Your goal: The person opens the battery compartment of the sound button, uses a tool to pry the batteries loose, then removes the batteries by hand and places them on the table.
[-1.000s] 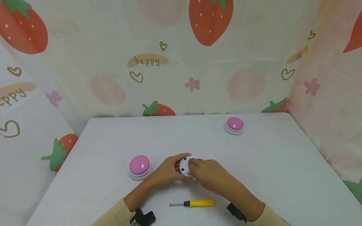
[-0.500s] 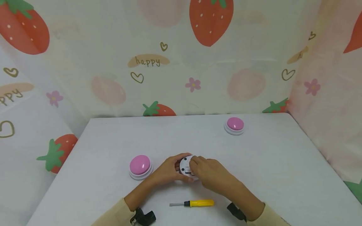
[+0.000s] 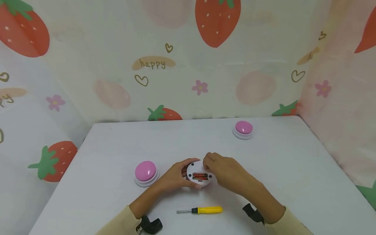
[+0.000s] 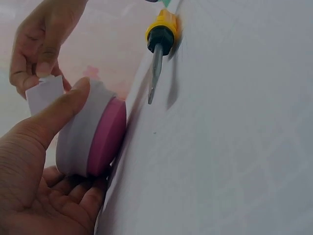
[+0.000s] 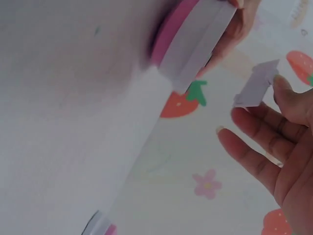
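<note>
A round white button device with a pink dome (image 4: 108, 138) lies upside down on the table, its white underside (image 3: 194, 169) facing up. Red batteries (image 3: 200, 176) show in its uncovered compartment. My left hand (image 3: 177, 176) grips the device's rim, thumb at the near side and fingers around the far side. Between thumb and fingertips my right hand (image 3: 226, 169) pinches a small white battery cover (image 5: 257, 84), held up off the device. In the left wrist view the cover (image 4: 45, 94) stands tilted above the underside.
A yellow-handled screwdriver (image 3: 205, 210) lies near the front of the white table (image 3: 117, 202). One pink-topped button (image 3: 146, 171) sits left of my left hand, another pink-topped button (image 3: 243, 128) at the back right. Patterned cloth (image 3: 176, 32) hangs behind the table.
The battery cover has come off the device, baring the red batteries. My right hand has moved slightly up and right with it. My left hand keeps its grip in place.
</note>
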Action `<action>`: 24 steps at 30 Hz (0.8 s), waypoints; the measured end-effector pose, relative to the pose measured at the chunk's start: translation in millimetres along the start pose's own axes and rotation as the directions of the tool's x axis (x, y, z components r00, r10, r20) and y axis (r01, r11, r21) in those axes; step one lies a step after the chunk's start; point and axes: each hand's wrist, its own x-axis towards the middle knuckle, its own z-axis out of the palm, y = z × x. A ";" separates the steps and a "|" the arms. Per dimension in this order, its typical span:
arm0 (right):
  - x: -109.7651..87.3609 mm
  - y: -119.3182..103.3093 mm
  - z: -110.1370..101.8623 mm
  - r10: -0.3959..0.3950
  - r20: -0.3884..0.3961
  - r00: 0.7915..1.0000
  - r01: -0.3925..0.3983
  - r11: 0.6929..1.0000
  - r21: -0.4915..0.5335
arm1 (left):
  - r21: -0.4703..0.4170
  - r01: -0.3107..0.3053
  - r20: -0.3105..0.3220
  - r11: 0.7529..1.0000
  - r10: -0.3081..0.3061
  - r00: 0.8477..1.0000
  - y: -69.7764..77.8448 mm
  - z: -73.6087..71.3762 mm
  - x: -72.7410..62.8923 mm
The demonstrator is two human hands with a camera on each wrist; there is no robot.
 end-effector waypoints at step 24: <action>-68.8 117.0 -18.2 0.035 -0.215 0.976 -0.069 0.986 -0.153 | 0.040 0.004 0.016 0.999 -0.004 1.000 2.3 -0.9 -1.2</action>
